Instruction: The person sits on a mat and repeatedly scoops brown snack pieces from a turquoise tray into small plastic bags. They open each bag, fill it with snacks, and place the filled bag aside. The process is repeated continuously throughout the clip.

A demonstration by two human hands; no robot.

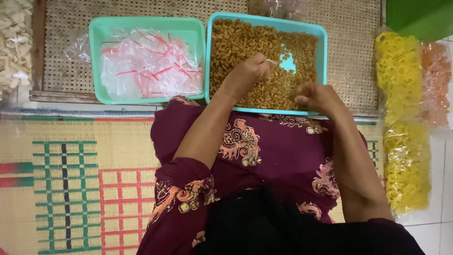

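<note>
Snacks (245,52), small brown curled pieces, fill the right teal tray (321,33) just ahead of the person's lap. Left hand (247,71) rests among them, its fingers closed around what looks like a thin clear bag. Right hand (316,97) sits at the tray's near rim, fingers curled shut; whether it holds anything I cannot tell. Pieces look light, dry and brittle, best scooped loosely. Clear bags (148,63) fill the left tray (96,56).

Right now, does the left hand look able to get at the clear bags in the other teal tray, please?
Probably yes: the left hand is in the snack tray, right beside the bag tray, and nothing lies between.
</note>
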